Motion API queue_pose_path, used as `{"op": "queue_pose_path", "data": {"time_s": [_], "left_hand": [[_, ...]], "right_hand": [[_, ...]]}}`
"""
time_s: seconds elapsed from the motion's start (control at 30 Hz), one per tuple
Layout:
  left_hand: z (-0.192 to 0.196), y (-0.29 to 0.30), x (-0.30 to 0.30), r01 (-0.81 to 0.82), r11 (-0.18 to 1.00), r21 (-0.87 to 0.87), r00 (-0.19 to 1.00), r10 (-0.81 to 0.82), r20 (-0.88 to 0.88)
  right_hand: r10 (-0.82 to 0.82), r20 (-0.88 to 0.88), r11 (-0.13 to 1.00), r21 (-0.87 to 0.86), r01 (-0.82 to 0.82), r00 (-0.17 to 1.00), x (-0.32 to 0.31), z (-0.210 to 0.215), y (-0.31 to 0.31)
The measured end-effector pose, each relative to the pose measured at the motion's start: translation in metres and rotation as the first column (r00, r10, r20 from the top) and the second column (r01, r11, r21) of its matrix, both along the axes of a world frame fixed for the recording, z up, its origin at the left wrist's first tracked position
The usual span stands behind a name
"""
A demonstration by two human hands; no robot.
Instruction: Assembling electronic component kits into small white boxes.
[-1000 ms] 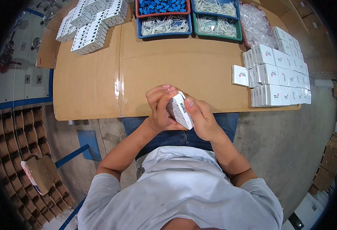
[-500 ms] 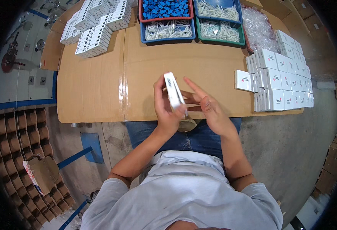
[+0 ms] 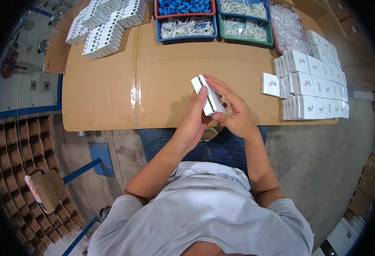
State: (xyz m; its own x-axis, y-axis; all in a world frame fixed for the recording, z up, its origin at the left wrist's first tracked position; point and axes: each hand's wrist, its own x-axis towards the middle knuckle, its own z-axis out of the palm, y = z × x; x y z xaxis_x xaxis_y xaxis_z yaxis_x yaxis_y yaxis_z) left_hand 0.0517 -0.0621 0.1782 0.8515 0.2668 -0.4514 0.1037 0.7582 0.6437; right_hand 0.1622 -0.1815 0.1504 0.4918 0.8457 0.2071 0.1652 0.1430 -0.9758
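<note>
A small white carton box with a dark slit along its top is held up over the near edge of the cardboard-covered table. My left hand grips it from the left, with a finger on its upper end. My right hand cups its right side, thumb and fingers around the box. To the right stands a stack of closed white boxes, with one single white box apart from it. At the far left lies a pile of flat white box blanks.
At the table's far edge are trays: a red tray of blue parts, a blue tray of white parts, a green tray of white parts, and clear plastic bags. Cardboard dividers lie on the floor at left.
The box has gone from in front of my body up over the table edge. My right hand, spread beside it half a second ago, now wraps its right side.
</note>
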Motion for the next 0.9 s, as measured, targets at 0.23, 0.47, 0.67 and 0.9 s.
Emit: {"op": "queue_pose_path", "data": {"time_s": [0.23, 0.47, 0.67, 0.9], "left_hand": [[0.004, -0.023, 0.0, -0.09, 0.982, 0.166, 0.996, 0.085, 0.039], [-0.001, -0.038, -0.002, -0.214, 0.953, 0.214, 0.974, 0.193, 0.115], [-0.006, -0.038, -0.005, -0.204, 0.947, 0.249, 0.978, 0.185, 0.097], [-0.003, -0.041, -0.002, -0.234, 0.933, 0.275, 0.972, 0.225, 0.066]], "right_hand": [[-0.139, 0.266, 0.983, 0.154, 0.1, 0.954, -0.005, -0.008, 0.004], [-0.302, 0.304, 0.922, 0.334, 0.196, 0.903, -0.013, -0.016, 0.018], [-0.306, 0.256, 0.916, 0.343, 0.209, 0.917, -0.019, -0.018, 0.02], [-0.297, 0.189, 0.921, 0.314, 0.229, 0.936, -0.022, -0.02, 0.018]]}}
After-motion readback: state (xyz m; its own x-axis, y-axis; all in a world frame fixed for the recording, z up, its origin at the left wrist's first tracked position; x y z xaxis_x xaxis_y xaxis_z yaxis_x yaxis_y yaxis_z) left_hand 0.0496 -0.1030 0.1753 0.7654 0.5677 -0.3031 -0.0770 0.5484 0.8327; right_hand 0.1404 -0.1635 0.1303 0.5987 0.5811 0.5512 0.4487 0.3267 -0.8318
